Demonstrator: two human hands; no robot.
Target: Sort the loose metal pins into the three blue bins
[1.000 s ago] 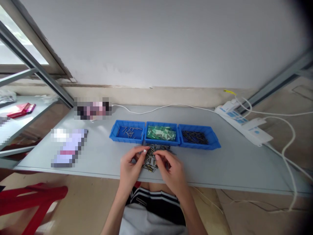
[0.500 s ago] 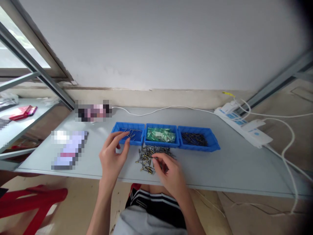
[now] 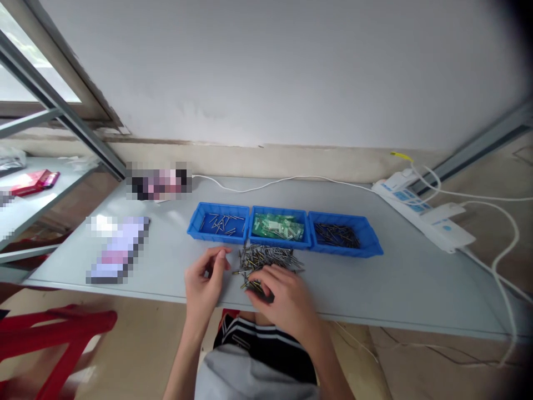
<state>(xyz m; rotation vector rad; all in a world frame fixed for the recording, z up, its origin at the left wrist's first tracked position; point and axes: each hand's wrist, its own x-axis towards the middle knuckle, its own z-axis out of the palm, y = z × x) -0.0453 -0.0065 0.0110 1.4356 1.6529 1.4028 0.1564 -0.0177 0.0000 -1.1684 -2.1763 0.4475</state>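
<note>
The counter point(image 3: 375, 289) carries three blue bins in a row with a loose pile of pins point(image 3: 266, 261) just in front of them, toward the person. Half a second ago the left hand point(image 3: 206, 283) was stretched out to the left bin point(image 3: 219, 222), at 11 o'clock from the pile, with its fingertips at the bin's near rim; now it has come back and sits just left of the pile, at 9 o'clock from it. Judging by that, one pin has probably been dropped off in that bin and the hand is back at the heap for more, so the sorting is in mid-cycle with most of the pile still unsorted. The left hand is half open, thumb and forefinger nearly meeting; whether a pin lies between them is too small to tell. The right hand point(image 3: 283, 300) has slid a little further onto the pile's near edge, at 6 o'clock, fingers curled down and touching the pins; any pinch it has is hidden under the fingers. The middle bin point(image 3: 278, 226) holds green parts, and the right bin point(image 3: 343, 236), at 2 o'clock from the pile, holds dark pins. A power strip point(image 3: 425, 219) lies far right.
</note>
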